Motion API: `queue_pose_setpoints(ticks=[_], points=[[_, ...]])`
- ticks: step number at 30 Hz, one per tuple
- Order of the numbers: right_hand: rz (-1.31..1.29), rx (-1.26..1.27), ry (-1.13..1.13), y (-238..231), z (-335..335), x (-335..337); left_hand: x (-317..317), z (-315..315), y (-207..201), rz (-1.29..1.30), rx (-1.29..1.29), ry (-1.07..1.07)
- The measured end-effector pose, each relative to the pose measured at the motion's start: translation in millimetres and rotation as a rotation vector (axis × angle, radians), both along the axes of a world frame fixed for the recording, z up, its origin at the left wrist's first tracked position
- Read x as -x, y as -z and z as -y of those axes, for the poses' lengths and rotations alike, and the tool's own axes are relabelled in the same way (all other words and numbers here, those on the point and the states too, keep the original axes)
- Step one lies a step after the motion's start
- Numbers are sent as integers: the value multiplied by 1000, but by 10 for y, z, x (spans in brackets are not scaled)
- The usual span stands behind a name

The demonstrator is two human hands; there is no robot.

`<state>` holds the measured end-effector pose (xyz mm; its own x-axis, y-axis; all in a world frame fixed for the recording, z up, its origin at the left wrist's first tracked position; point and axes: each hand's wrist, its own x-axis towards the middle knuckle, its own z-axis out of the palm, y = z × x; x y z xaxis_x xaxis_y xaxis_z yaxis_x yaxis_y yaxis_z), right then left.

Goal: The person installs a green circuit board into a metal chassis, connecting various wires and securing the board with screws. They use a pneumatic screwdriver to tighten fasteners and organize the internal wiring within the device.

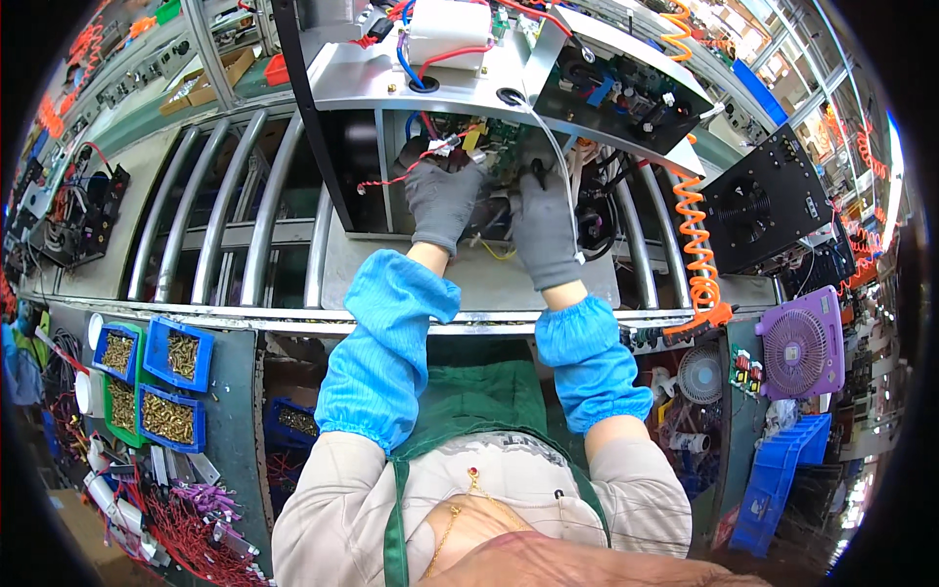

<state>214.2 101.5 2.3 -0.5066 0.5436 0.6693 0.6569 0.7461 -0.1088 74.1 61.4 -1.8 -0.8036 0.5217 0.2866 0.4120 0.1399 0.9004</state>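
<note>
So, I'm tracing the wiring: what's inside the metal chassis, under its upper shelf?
Inside the metal chassis, part of a green circuit board and red wires show. The gloved left hand and right hand hide some parts; the upper shelf covers whatever lies deeper.

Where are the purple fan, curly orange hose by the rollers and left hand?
Purple fan (795, 344): head view, front grille.
Curly orange hose (696, 240): head view, middle coils.
Left hand (447, 202): head view, glove's back.

The gloves (445, 203) look matt cloth, the chassis (465, 90) smooth, glossy metal.
</note>
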Motion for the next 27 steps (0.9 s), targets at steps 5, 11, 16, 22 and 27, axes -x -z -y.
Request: queue_pose_setpoints(ticks=[5, 11, 16, 22, 27], points=[[-107, 36, -52, -122, 7, 16, -93, 131, -98, 212, -144, 214], [-65, 149, -13, -104, 44, -79, -73, 270, 205, -581, -200, 203], [-193, 117, -35, -215, 84, -201, -67, 182, -77, -967, 100, 437], [-214, 160, -73, -300, 132, -320, -94, 24, -165, -1055, 241, 552], [-196, 185, -118, -305, 125, -414, -98, -105, -175, -965, 120, 488]])
